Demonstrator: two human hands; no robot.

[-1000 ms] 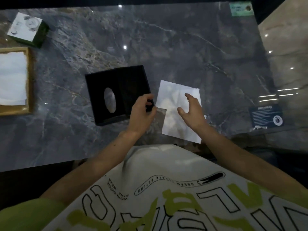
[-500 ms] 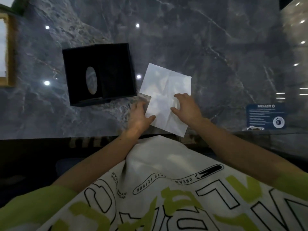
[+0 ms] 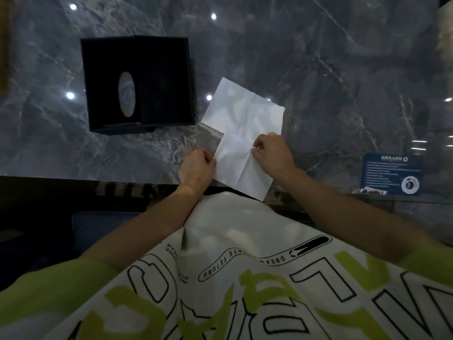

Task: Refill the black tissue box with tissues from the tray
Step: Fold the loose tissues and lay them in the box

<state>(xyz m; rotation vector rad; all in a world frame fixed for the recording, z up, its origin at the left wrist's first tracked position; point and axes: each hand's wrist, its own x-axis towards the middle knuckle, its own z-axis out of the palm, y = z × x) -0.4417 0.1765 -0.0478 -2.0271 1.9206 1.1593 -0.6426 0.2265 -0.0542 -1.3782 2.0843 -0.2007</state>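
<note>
Right hand point(image 3: 270, 153): fingers curled, thumb and fingertips pinching the white tissue point(image 3: 241, 133) at a bunched crease near the sheet's middle-right. The paper puckers toward the pinch.

Left hand point(image 3: 196, 166): fingers folded in, pinching the tissue's left edge where the sheet steps inward. Knuckles face up; fingertips are tucked under the paper edge, so the exact contact is hidden.

Tissue: a single sheet, partly unfolded, with visible fold lines. It lies mostly flat on the marble tabletop point(image 3: 318, 69), tilted diagonally. Its far corner points toward the back of the tabletop; its near corner hangs past the front edge, over the person's shirt point(image 3: 245, 278). The lower-left quarter looks folded back or missing from the outline, giving an L-like shape.

Black tissue box point(image 3: 137, 82): stands on the tabletop left of the tissue, toward the front-left area. It lies with its open side facing up at the camera; the interior is dark, and an oval dispensing hole shows in the left inner wall, with marble seen through it. The box's right front corner is just beside the tissue's left corner; whether they touch I cannot tell.

Far left edge: a sliver of wooden tray point(image 3: 4, 45), contents out of frame.

Front-right corner of the tabletop: a dark blue printed card point(image 3: 392, 174) with white text and a round emblem, well apart from the hands.

Ceiling light reflections spot the polished marble.
</note>
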